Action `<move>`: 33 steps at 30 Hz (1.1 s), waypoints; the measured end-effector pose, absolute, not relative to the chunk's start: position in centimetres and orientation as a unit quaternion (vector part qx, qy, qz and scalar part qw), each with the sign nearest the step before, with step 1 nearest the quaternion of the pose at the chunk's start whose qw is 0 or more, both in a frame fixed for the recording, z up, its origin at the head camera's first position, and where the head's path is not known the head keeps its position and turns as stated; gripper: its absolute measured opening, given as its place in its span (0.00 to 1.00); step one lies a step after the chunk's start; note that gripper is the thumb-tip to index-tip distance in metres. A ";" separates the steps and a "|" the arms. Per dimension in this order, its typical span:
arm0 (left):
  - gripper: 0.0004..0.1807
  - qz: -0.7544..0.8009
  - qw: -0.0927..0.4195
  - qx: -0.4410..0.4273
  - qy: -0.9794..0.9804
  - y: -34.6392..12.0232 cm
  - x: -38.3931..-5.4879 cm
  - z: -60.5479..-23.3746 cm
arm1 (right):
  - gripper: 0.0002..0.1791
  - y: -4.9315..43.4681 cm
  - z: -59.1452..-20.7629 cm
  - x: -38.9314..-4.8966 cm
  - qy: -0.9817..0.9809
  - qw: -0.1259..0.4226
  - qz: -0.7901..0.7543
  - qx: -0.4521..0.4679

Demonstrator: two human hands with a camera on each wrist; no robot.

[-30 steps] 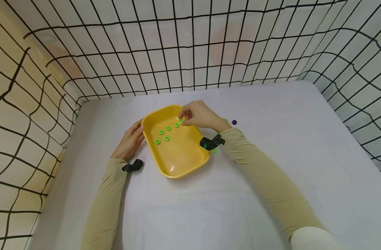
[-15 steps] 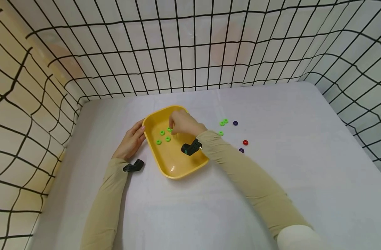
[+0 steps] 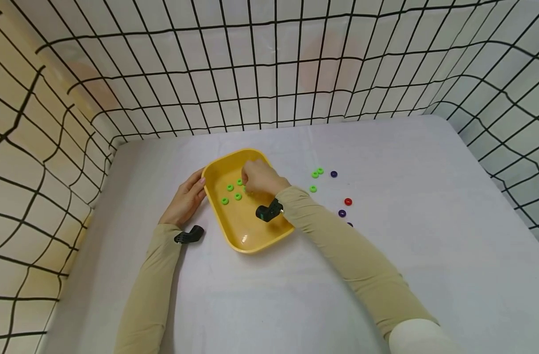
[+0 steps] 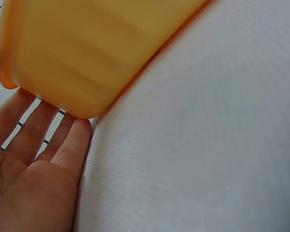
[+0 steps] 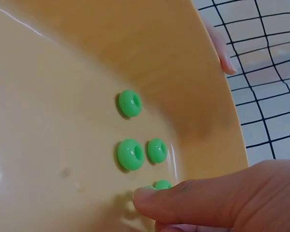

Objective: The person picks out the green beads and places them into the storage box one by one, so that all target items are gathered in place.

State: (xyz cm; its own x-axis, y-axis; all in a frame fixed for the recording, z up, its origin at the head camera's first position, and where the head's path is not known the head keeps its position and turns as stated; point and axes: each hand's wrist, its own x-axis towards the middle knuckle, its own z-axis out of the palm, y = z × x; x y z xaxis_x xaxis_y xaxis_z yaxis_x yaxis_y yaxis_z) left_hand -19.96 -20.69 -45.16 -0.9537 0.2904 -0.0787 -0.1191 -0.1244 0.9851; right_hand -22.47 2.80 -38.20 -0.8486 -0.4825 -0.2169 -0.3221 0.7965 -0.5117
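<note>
A yellow tray (image 3: pixel 252 231) lies on the white cloth with several green ring-shaped beads (image 3: pixel 225 201) inside. At its left side my left hand (image 3: pixel 184 201) presses straight fingers to the outer wall (image 4: pixel 87 58), the thumb by the rim. Inside the tray, my right hand (image 3: pixel 260 177) curls its fingers, with the thumb (image 5: pixel 159 200) and forefinger together at a green bead (image 3: pixel 245 189) that they mostly cover. More beads (image 5: pixel 131 154) rest near the thumb in the right wrist view. The tray's far right part is hidden under the right hand.
Right of the tray, loose on the cloth, lie green beads (image 3: pixel 313 189), a red bead (image 3: pixel 348 201) and dark purple beads (image 3: pixel 334 174). The right forearm partly covers one. Black wire mesh (image 3: pixel 276 64) walls the back and both sides.
My right hand has moved left and down into the tray, uncovering the beads right of it. Over the last half second it has barely shifted. The left hand keeps its place on the tray.
</note>
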 end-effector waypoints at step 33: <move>0.33 0.734 0.141 0.069 0.660 -21.0 -20.1 -45.2 | 0.11 16.6 -34.2 -24.0 0.914 0.045 -0.361 -0.181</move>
State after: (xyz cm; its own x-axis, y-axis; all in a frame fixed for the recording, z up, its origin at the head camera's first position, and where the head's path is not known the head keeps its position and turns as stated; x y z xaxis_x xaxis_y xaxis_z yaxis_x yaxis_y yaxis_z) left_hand -20.07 -21.02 -45.16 -0.9506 0.2983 -0.0858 -0.1169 -0.0881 0.9892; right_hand -23.99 16.56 -34.19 -0.9302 -0.3638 0.0493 -0.2992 0.6737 -0.6757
